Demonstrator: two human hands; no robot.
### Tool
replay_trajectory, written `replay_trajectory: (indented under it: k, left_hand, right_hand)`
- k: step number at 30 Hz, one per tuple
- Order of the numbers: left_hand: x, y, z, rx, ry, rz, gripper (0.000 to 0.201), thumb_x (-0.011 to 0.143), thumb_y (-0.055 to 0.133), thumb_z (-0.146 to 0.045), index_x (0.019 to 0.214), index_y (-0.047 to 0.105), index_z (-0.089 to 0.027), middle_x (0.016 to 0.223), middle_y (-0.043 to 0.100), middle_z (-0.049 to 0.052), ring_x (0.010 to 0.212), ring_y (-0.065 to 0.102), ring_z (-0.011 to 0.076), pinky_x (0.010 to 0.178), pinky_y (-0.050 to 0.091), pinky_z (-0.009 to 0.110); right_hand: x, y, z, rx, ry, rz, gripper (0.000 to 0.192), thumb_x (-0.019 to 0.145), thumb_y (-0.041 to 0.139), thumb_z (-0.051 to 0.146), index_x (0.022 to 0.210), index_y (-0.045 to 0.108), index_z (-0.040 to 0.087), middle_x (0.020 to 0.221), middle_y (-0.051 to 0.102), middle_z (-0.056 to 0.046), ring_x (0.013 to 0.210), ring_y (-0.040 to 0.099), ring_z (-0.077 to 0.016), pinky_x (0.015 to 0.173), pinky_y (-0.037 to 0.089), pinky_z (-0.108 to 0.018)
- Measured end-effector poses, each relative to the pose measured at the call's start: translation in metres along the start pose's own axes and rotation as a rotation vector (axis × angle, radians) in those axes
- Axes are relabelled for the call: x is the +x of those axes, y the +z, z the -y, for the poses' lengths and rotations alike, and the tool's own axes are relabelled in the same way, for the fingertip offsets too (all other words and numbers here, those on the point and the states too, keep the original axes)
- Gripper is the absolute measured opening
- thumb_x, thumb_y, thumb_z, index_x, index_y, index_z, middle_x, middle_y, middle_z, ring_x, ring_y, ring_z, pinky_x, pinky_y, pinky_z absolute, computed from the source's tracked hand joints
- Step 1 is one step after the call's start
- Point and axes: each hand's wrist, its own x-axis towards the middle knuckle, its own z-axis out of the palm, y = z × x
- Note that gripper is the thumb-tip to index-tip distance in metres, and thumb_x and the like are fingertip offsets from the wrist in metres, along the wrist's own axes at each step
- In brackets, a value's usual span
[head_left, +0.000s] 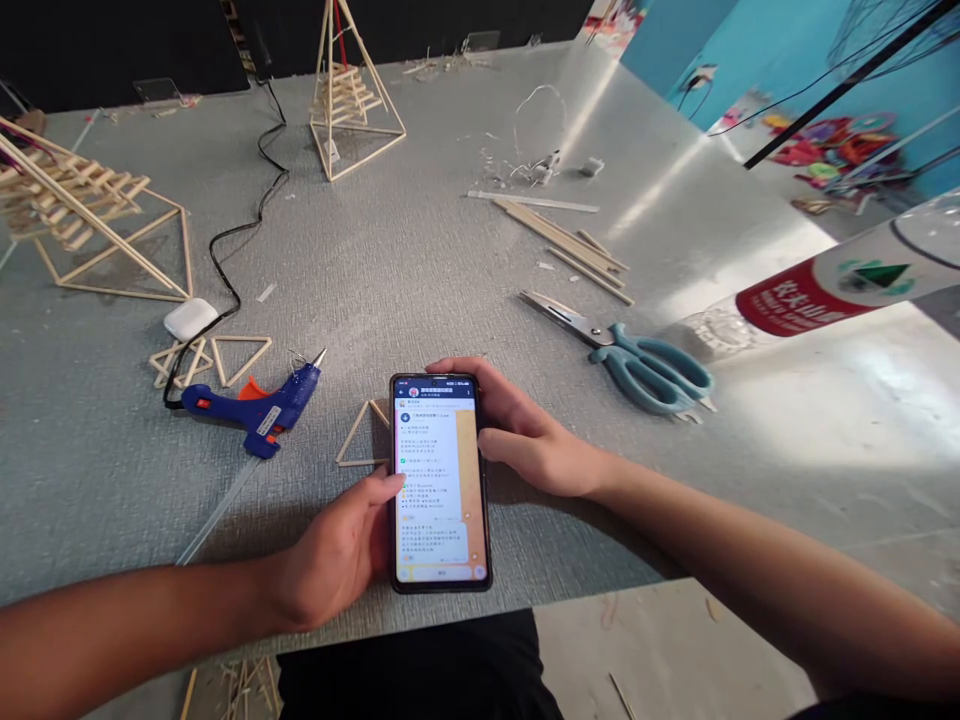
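A smartphone [435, 480] with a lit chat screen is held upright between both hands, over the table's near edge. My left hand [337, 545] grips its left side, the thumb resting on the screen edge. My right hand [529, 435] is wrapped around the upper right side, fingers behind the phone. A small triangle of wooden sticks [354, 437] lies on the table, partly hidden by the phone. To the left rests a blue hot glue gun [255, 405] with a clear glue stick [217, 508] in its back.
Light-blue-handled scissors [649, 370] and loose wooden sticks [562, 240] lie at right, near a water bottle [817, 290]. Stick structures stand at the back [352, 100] and left [112, 220]. A black cord [259, 200] crosses the table beside a white case [190, 318].
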Motion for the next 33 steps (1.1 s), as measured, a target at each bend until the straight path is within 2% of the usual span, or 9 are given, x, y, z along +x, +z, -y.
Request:
replay_trajectory:
  k: [4, 8, 14, 20, 28, 33]
  left_hand:
    - [-0.002, 0.004, -0.002, 0.002, 0.000, -0.017, 0.055, 0.105, 0.042, -0.044, 0.153, 0.049, -0.018, 0.141, 0.063, 0.011, 0.145, 0.047, 0.0361, 0.122, 0.037, 0.051]
    - [-0.002, 0.004, -0.003, 0.016, -0.008, -0.022, 0.053, 0.107, 0.033, -0.041, 0.153, 0.048, -0.018, 0.137, 0.066, 0.010, 0.144, 0.048, 0.0355, 0.122, 0.037, 0.051]
    - [0.001, -0.005, 0.002, 0.001, -0.009, 0.027, 0.070, 0.097, 0.059, -0.053, 0.155, 0.045, -0.018, 0.143, 0.062, 0.014, 0.144, 0.048, 0.0385, 0.122, 0.038, 0.056]
    - [0.001, -0.005, 0.003, 0.005, -0.006, 0.014, 0.078, 0.095, 0.062, -0.056, 0.158, 0.039, -0.016, 0.147, 0.059, 0.016, 0.147, 0.044, 0.0392, 0.123, 0.037, 0.057]
    - [0.001, -0.006, 0.004, 0.014, 0.001, 0.034, 0.076, 0.099, 0.054, -0.052, 0.160, 0.033, -0.012, 0.147, 0.058, 0.018, 0.148, 0.042, 0.0392, 0.125, 0.033, 0.059]
    - [0.002, -0.010, 0.006, 0.009, -0.001, 0.035, 0.075, 0.099, 0.054, -0.054, 0.157, 0.037, -0.011, 0.142, 0.062, 0.018, 0.147, 0.044, 0.0400, 0.125, 0.032, 0.060]
  right_hand:
    - [0.000, -0.001, 0.000, -0.040, -0.017, -0.001, 0.064, 0.079, 0.058, 0.014, 0.137, 0.038, 0.028, 0.121, 0.064, -0.005, 0.106, 0.064, -0.0207, 0.093, 0.052, -0.039]
    - [-0.001, -0.002, -0.001, -0.008, -0.006, 0.010, 0.065, 0.078, 0.058, 0.015, 0.139, 0.037, 0.028, 0.122, 0.063, -0.004, 0.107, 0.064, -0.0200, 0.093, 0.050, -0.038]
    - [-0.001, -0.001, -0.001, 0.054, 0.036, -0.006, 0.069, 0.073, 0.056, 0.015, 0.139, 0.039, 0.028, 0.116, 0.065, -0.002, 0.098, 0.064, -0.0181, 0.081, 0.050, -0.033]
    - [0.000, 0.001, 0.002, 0.083, 0.073, -0.017, 0.069, 0.072, 0.057, 0.015, 0.138, 0.039, 0.029, 0.111, 0.065, -0.001, 0.092, 0.062, -0.0166, 0.072, 0.048, -0.029]
    - [-0.001, 0.000, 0.000, 0.048, 0.064, -0.039, 0.075, 0.067, 0.054, 0.014, 0.139, 0.040, 0.028, 0.116, 0.064, -0.002, 0.096, 0.062, -0.0188, 0.079, 0.047, -0.032]
    - [-0.002, -0.002, -0.002, 0.065, 0.040, -0.016, 0.082, 0.060, 0.052, 0.016, 0.141, 0.041, 0.028, 0.126, 0.062, -0.004, 0.109, 0.060, -0.0235, 0.090, 0.046, -0.039]
